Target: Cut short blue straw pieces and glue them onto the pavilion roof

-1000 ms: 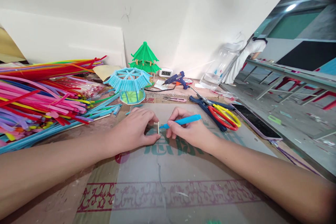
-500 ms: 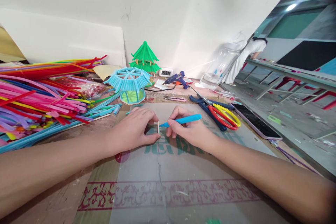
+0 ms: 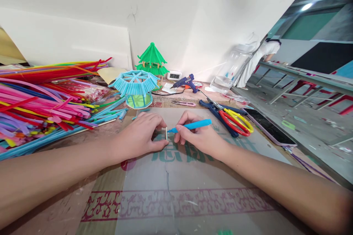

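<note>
My left hand point(image 3: 140, 136) is closed in a pinch on a small pale stick point(image 3: 166, 133), held upright on the grey cutting mat point(image 3: 171, 176). My right hand point(image 3: 200, 137) grips a blue craft knife point(image 3: 190, 126) like a pen, its tip touching the stick from the right. Both hands rest on the mat at the table's middle, fingertips almost meeting.
A big heap of coloured straws point(image 3: 41, 95) fills the left. Behind the hands stand a blue straw pavilion point(image 3: 135, 89), a green one point(image 3: 152, 60), a small clock point(image 3: 174, 76) and a glue gun point(image 3: 185, 82). Scissors point(image 3: 231, 117) and a phone point(image 3: 268, 128) lie right. A person point(image 3: 261, 57) bends far right.
</note>
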{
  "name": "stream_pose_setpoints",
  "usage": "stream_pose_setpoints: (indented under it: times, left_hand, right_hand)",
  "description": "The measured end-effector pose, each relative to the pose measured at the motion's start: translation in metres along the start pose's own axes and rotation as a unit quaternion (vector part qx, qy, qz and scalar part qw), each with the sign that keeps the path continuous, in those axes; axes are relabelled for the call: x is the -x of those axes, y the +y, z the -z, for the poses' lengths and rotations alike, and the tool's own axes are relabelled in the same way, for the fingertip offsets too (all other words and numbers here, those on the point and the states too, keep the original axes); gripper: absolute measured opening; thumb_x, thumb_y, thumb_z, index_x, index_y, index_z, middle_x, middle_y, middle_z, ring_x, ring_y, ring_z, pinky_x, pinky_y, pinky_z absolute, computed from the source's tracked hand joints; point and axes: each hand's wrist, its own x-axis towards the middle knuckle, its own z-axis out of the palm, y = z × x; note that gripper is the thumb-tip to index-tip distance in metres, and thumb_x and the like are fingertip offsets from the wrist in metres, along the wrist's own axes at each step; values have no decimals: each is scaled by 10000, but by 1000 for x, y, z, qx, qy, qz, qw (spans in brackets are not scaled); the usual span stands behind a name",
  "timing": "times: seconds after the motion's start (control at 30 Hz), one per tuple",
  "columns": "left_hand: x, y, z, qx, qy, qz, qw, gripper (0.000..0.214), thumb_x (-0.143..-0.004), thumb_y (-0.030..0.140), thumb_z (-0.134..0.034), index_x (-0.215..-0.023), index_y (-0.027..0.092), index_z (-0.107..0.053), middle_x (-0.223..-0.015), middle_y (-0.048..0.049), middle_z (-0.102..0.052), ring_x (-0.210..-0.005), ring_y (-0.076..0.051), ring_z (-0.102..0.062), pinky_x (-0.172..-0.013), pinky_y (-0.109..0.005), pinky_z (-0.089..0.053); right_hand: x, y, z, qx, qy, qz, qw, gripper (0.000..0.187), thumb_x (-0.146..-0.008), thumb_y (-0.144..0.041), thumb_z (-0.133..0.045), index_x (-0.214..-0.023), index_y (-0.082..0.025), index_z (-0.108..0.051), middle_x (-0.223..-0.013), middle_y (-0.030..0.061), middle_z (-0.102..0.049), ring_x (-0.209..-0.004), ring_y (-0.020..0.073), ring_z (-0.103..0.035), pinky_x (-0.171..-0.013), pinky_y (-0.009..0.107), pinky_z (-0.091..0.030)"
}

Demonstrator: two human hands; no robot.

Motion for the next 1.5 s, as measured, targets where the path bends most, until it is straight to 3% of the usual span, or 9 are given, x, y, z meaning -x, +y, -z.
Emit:
stream_pose_setpoints:
  times: [0.23,0.43,0.63,0.9,1.03,1.2,1.37,1.5]
  left_hand:
    - [1,0,0,-7,-1,-4,1000,286,-824,404,-702,-929,196,-536,-892,-22,-607,-858,-229,-561,-751,-359,-397]
    - [1,2,2,5,-1,-5,1000,286,-816,408,-699,-944,196,-557,-891,-14,-610,-873,-228,-566,-776,-364,-389]
    - [0,0,1,4,-14,-28,999,281,-842,464,-663,-954,212,-608,-860,-4,-588,-838,-218,-550,-793,-371,-362]
    - [0,-2,1,-9,-13,-27,1000,318,-856,515,-638,-898,202,-598,-827,-6,-567,-814,-217,-526,-761,-363,-350]
    - [-1,-1,1,-6,-15,-25,1000,302,-857,501,-628,-863,202,-587,-814,-7,-561,-810,-216,-527,-743,-360,-356]
    - [-1,-1,1,-1,-12,-20,1000,289,-847,492,-640,-850,207,-594,-822,-9,-566,-818,-218,-532,-733,-356,-367]
    - [-1,-1,0,9,-2,4,1000,296,-816,432,-681,-991,208,-600,-853,-4,-582,-831,-219,-549,-762,-363,-394]
    - [-1,-2,0,0,11,-3,1000,340,-831,425,-681,-1054,197,-563,-912,-20,-597,-888,-231,-561,-818,-378,-413]
  right_hand:
    - [2,-1,-1,3,-23,-22,999,182,-845,-275,-645,-778,-224,-483,-577,-25,-675,-487,100,-580,-494,222,-459]
    - [1,0,1,11,1,7,1000,187,-874,-310,-628,-800,-229,-477,-620,-15,-682,-509,112,-593,-501,236,-460]
    - [0,-2,2,-3,-16,19,1000,135,-900,-306,-604,-857,-219,-510,-616,-28,-646,-522,111,-582,-516,234,-467]
    - [9,-2,5,35,-46,122,991,109,-989,-305,-535,-1050,-220,-567,-936,47,-719,-929,177,-715,-833,324,-558]
    - [10,-3,4,30,-80,115,990,130,-1001,-326,-529,-1081,-229,-564,-1025,55,-706,-989,178,-711,-870,330,-567]
    - [9,-3,2,7,-76,86,993,205,-984,-419,-540,-1089,-242,-538,-999,57,-721,-991,199,-717,-882,363,-578]
    - [8,-2,2,-12,0,51,999,169,-947,-374,-592,-905,-253,-483,-782,10,-715,-772,174,-717,-732,330,-570]
    - [7,-1,2,41,-2,52,998,173,-899,-328,-629,-841,-241,-492,-672,-24,-649,-564,131,-597,-531,271,-467]
